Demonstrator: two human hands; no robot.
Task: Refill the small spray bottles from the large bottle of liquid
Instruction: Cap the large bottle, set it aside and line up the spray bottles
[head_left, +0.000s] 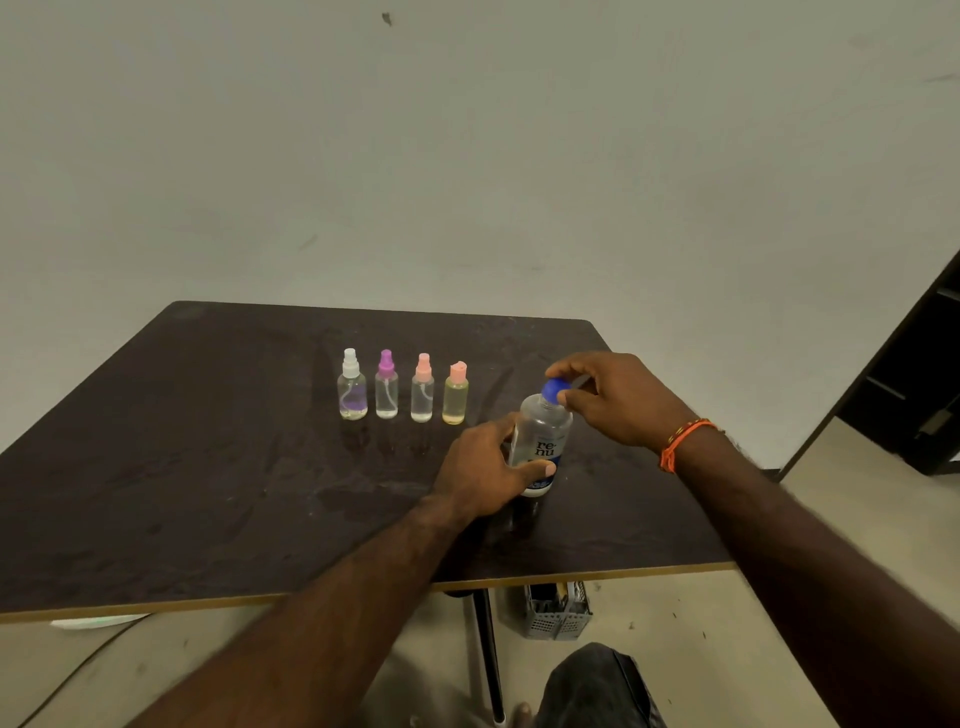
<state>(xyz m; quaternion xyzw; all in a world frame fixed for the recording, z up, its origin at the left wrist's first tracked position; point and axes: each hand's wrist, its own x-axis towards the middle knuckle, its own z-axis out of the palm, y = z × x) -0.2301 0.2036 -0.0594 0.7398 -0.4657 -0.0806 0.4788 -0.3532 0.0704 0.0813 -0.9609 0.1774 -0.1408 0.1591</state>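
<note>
A large clear bottle (543, 434) with a blue cap (554, 388) stands upright on the dark table (208, 467), right of centre. My left hand (483, 470) grips its lower body. My right hand (615, 397) pinches the blue cap from above. Left of the big bottle stands a row of small bottles: a white-topped spray bottle (351, 387), a purple-topped one (386, 387), a pink-topped one (422, 392), and a yellowish bottle with a peach flip cap (455, 396). All small bottles have their tops on.
A grey plastic basket (558, 610) sits on the floor under the table's near right edge, beside the table leg (488, 654). A dark doorway (914, 384) opens at the right. A pale wall stands behind the table.
</note>
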